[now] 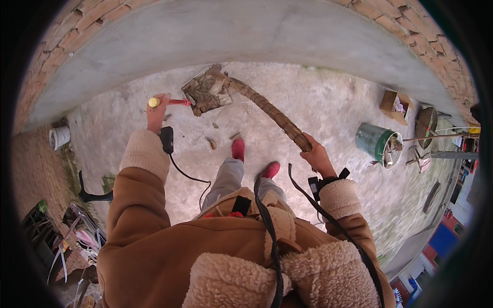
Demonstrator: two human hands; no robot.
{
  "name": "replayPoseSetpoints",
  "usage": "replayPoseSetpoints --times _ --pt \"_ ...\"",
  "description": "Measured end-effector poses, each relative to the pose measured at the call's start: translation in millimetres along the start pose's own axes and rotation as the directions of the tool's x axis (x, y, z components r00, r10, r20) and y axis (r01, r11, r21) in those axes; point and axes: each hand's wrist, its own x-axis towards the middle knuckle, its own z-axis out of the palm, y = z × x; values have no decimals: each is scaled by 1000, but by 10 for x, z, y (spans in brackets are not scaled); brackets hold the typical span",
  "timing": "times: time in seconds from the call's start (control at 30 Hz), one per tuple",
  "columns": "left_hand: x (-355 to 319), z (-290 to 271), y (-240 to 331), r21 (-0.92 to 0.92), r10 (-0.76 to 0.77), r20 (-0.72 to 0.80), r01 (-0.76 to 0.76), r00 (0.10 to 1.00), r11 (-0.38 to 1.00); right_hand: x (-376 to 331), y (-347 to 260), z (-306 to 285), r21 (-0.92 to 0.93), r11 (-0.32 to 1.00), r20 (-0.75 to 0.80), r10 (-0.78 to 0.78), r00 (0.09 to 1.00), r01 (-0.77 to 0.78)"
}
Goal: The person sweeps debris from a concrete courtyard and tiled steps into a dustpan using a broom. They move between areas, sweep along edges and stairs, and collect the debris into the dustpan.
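Note:
My left hand [158, 114] is closed around the red handle [178, 102] of a dustpan [222, 102], and a yellow cap shows at the handle's end. Dry brown leaves and scraps [206, 88] fill the pan, which is at the foot of the wall. In my right hand [319, 156] is the near end of a long brown broom [269, 111] with a banded, bundled handle. Its far end reaches the pan's right side, where I cannot tell it clearly from the debris.
Small scraps [212, 143] lie on the concrete floor [303, 87] before my red shoes. To the right stand a green bucket [371, 142] with rubbish inside and a cardboard box [394, 107]. A white bucket [60, 136] is at the far left; a grey wall [205, 38] curves ahead.

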Motion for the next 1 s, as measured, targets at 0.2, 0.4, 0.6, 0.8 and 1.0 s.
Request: replayPoseSetpoints --times 0.2,0.4,0.6,0.8,1.0 --pt "47 93 -53 -36 93 116 -89 989 995 393 -247 439 -191 981 -4 19 1000 -19" --pt "4 -10 -4 83 -35 58 30 998 996 266 -294 378 -257 959 204 -64 977 116" --pt "-115 -198 -21 -14 -39 21 39 999 999 -562 116 -45 -54 992 104 -107 989 114" --pt "-168 -388 -45 22 -88 122 86 989 996 -1132 524 -52 407 860 -30 348 937 -307" --pt "-206 -192 -91 -2 56 188 -56 981 998 -672 404 561 385 862 42 341 939 -330"
